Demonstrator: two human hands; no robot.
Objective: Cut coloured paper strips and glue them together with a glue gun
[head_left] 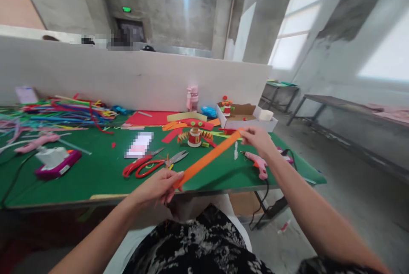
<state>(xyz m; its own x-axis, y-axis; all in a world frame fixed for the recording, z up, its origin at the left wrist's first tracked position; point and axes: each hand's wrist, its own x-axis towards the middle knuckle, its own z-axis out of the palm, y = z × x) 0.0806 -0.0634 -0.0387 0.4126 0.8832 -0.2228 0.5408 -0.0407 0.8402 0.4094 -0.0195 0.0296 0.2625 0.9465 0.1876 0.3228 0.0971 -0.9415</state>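
Observation:
An orange strip (211, 157), looking like paper or felt, is stretched slantwise above the front of the green table. My left hand (162, 183) pinches its lower end near the table edge. The upper end is gripped by my right hand (257, 139), farther forward and to the right. Behind the strip stands a small craft figure (194, 137) with a red and white body, green eyes and pleated yellow-orange arms. Red-handled scissors (150, 168) lie open just beyond my left hand, beside red-handled pliers or cutters (137, 165). A pink glue gun (259, 164) rests below my right hand.
Colourful pipe cleaners (73, 112) are heaped at the back left. A purple power strip (59, 167) with a white plug sits at left. A cardboard box (243, 120) holds a second figure (226, 107). A pink bottle (192, 98) stands against the white partition (143, 80).

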